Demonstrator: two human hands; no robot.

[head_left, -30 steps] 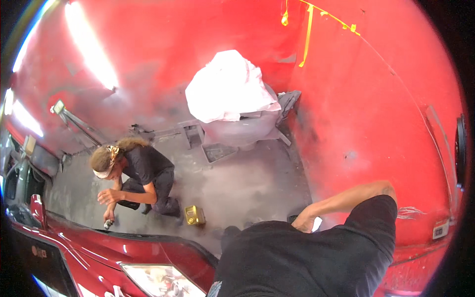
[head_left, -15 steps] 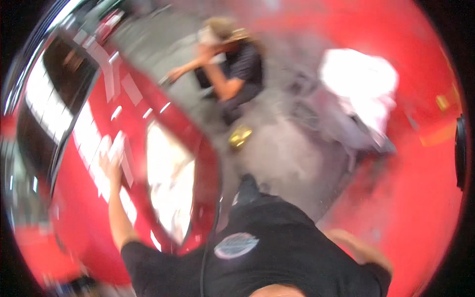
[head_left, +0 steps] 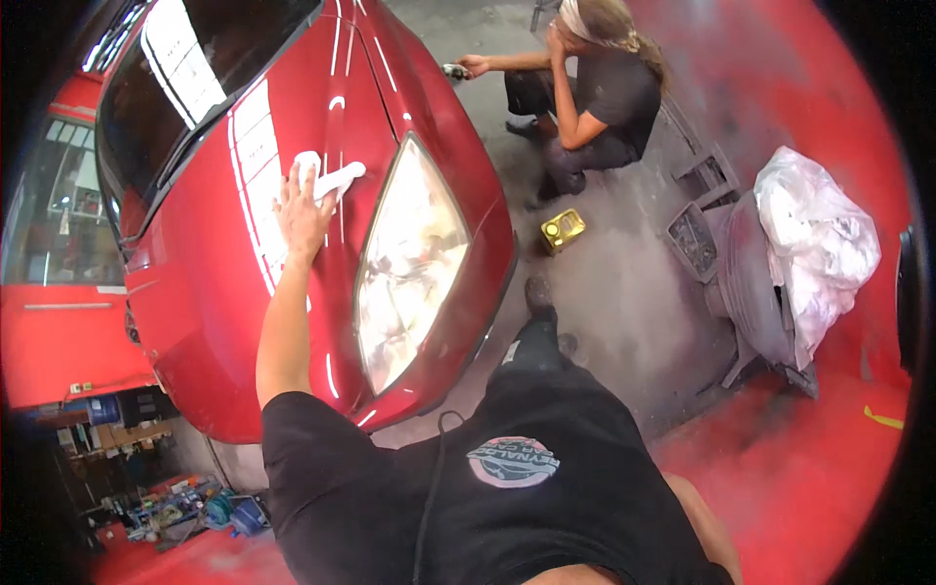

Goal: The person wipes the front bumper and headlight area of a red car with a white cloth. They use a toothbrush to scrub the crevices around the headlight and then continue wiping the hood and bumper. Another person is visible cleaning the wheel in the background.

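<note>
Red glossy paint fills the left half of the view: the front of a shiny red car (head_left: 224, 283) with a curved bonnet, its dark windscreen (head_left: 195, 88) to the far left and a large clear plastic headlight (head_left: 405, 263) towards the middle. Your left hand (head_left: 304, 210) lies flat on the bonnet just left of that headlight, fingers spread and pressing down on a small white cloth pad (head_left: 331, 175), which sticks out from under your fingertips on the far side and rests on the paint beside the headlight's far tip. Your left forearm runs straight back from the hand to your black sleeve. Your right hand is out of view; only part of that bare arm shows at the near right edge, so you cannot tell how its fingers stand. On the grey concrete floor (head_left: 634, 292) right of the car stands a small yellow rectangular metal can (head_left: 563, 230), just beyond your dark shoe (head_left: 538, 292). Farther off, a second person in a dark shirt (head_left: 595, 93) crouches beside the car's far side, one arm stretched towards the bodywork. To the right, a crumpled white plastic sheet (head_left: 814, 244) is draped over a grey dusty stand (head_left: 746, 283). A red painted wall (head_left: 68, 341) sits at the far left.
</note>
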